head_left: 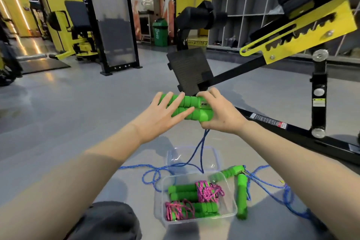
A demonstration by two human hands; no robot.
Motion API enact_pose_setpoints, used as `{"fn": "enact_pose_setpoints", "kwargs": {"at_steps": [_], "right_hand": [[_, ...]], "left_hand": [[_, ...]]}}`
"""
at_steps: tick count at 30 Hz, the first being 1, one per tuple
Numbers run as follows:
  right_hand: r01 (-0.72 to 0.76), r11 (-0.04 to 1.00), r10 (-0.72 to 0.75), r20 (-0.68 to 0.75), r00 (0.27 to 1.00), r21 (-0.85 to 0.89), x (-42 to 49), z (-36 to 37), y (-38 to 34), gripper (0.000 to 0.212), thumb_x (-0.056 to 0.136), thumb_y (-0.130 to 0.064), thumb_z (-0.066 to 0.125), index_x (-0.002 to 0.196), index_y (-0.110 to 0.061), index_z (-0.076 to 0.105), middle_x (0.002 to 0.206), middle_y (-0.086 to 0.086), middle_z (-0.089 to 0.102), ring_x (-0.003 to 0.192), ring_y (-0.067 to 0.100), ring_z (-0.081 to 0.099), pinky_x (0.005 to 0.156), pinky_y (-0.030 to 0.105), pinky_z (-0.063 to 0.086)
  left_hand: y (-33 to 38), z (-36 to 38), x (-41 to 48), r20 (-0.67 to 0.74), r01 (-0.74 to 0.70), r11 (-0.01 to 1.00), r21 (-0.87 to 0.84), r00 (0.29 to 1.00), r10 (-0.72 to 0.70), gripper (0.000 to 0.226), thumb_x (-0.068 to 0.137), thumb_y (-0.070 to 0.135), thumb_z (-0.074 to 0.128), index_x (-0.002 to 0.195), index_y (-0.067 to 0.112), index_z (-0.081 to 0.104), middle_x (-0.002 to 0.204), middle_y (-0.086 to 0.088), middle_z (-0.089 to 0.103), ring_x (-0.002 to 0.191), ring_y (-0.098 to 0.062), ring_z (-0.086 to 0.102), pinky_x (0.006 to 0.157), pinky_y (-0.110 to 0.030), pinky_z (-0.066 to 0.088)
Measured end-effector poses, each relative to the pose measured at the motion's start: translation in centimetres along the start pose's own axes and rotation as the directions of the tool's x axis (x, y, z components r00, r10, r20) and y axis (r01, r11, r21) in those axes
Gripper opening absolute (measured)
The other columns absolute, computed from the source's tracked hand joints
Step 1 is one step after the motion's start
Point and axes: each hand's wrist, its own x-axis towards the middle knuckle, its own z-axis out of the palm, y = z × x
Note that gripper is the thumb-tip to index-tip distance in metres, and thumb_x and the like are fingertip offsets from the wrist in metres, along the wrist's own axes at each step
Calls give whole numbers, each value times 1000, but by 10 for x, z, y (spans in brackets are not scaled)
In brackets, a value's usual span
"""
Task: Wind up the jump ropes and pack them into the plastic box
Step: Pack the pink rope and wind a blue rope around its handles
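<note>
Our left hand (165, 112): fingers (176, 101) straight and spread, laid flat across the green handles (191, 108). Our right hand (221, 115): fingers (206, 94) curled round the handles' right end, clamped on them. We hold the two handles side by side above the floor, beyond the plastic box (160, 198). The blue rope (201, 149) hangs loose from them onto the floor. The box sits near us and holds pink-rope bundles (208, 191) with green handles. A spare rope set (241, 195) lies unwound just right of the box.
</note>
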Motion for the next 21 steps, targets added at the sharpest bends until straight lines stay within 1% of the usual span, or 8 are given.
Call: {"fn": "enact_pose_setpoints", "kwargs": {"at_steps": [4,7,9,12,13,15,17,21], "right_hand": [[-27,1000,27,5,1000,10,-20,9,10,77,56,-16,74,127,-11,44,109,5,40,92,26,50,75,37,46],[-58,997,54,70,996,60,-38,33,16,77,56,-14,75,127,-12,44,110,4,40,97,25,49,78,36,46],[-64,995,52,144,988,78,-48,48,22,77,56,-15,75,126,-11,44,106,2,39,98,23,47,79,34,44],[-66,995,47,224,973,77,-57,65,32,78,56,-18,76,126,-7,44,107,4,42,99,22,46,80,27,37],[-74,994,51,241,969,86,-58,69,35,78,56,-22,74,127,-7,44,107,3,42,99,20,46,82,28,37],[-94,990,61,279,958,108,-62,76,40,79,54,-28,68,127,-8,43,105,-2,39,98,15,43,85,31,38],[-121,985,78,313,947,121,-66,82,47,79,54,-27,67,127,-9,43,104,-5,36,97,14,42,85,31,39],[-185,966,125,303,945,180,-72,91,58,78,54,-26,69,127,-12,45,103,-4,38,96,11,41,81,20,35]], "left_hand": [[15,3,2,-16,-48,999,-10,999,47,68,79,2,24,146,16,23,139,-38,36,108,-47,50,90,-56,42],[46,15,-12,2,-37,999,-39,999,37,68,83,2,21,148,19,20,141,-39,31,112,-49,47,94,-58,40],[70,27,-25,24,-45,997,-59,999,46,69,83,6,27,150,20,16,143,-37,28,115,-48,44,96,-58,38],[91,46,-33,-6,-53,988,-142,999,53,89,76,15,67,149,23,18,143,-31,28,113,-45,42,92,-56,39],[94,51,-33,-20,-54,985,-163,998,51,95,71,16,74,148,24,19,142,-29,28,112,-44,41,90,-55,39],[104,59,-32,-58,-50,981,-185,998,40,97,66,14,76,146,25,23,139,-28,31,109,-43,43,88,-53,41],[116,67,-31,-46,-50,977,-207,998,41,96,64,15,75,145,24,25,136,-29,35,108,-44,46,86,-54,43],[126,81,-27,-17,-28,967,-254,1000,24,82,71,14,67,144,23,31,132,-30,40,106,-45,50,84,-54,43]]}}
